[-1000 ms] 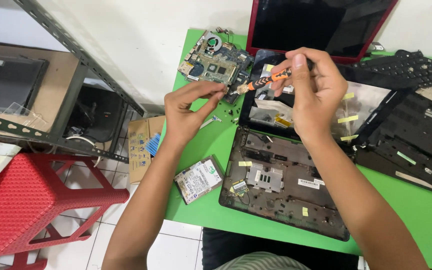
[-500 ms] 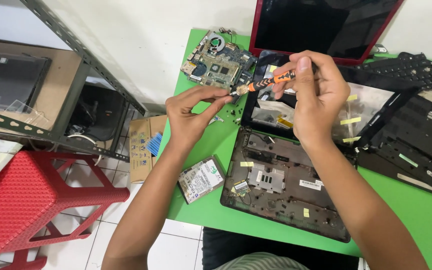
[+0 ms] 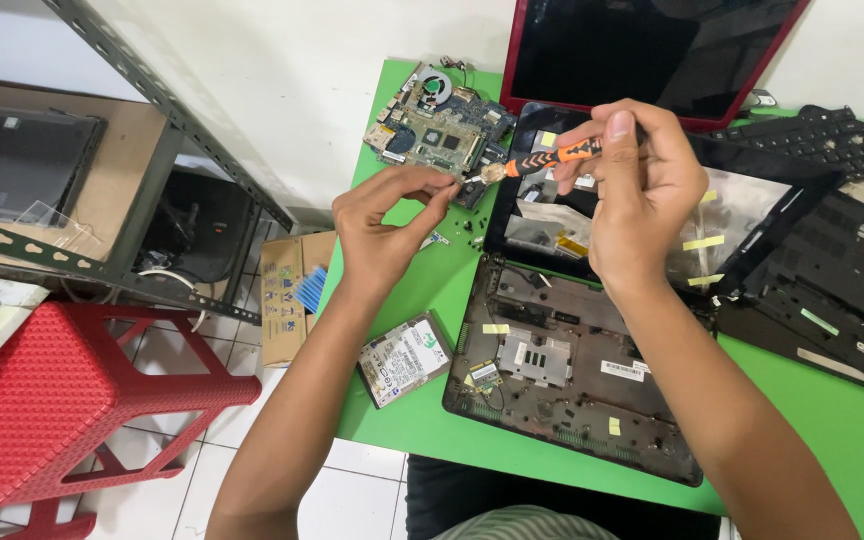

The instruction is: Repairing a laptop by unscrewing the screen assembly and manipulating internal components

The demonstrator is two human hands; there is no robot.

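My right hand (image 3: 642, 190) grips an orange-and-black screwdriver (image 3: 542, 160), held level and pointing left. My left hand (image 3: 387, 225) pinches its fingertips at the screwdriver's metal tip; whether something tiny sits between them I cannot tell. Both hands hover over a green table (image 3: 822, 420). Below them lies an opened dark laptop base (image 3: 562, 375). A bare circuit board with a fan (image 3: 432, 125) rests at the table's far left corner.
A hard drive (image 3: 404, 358) lies at the table's left edge. A red-framed laptop screen (image 3: 652, 50) stands at the back, with a keyboard (image 3: 832, 140) and dark casing parts (image 3: 832, 290) to the right. A red stool (image 3: 72, 400), cardboard box (image 3: 287, 290) and metal shelf (image 3: 132, 110) stand left.
The view shifted slightly. My left fingertips have closed in on the screwdriver tip; my right hand keeps holding the screwdriver in about the same place.
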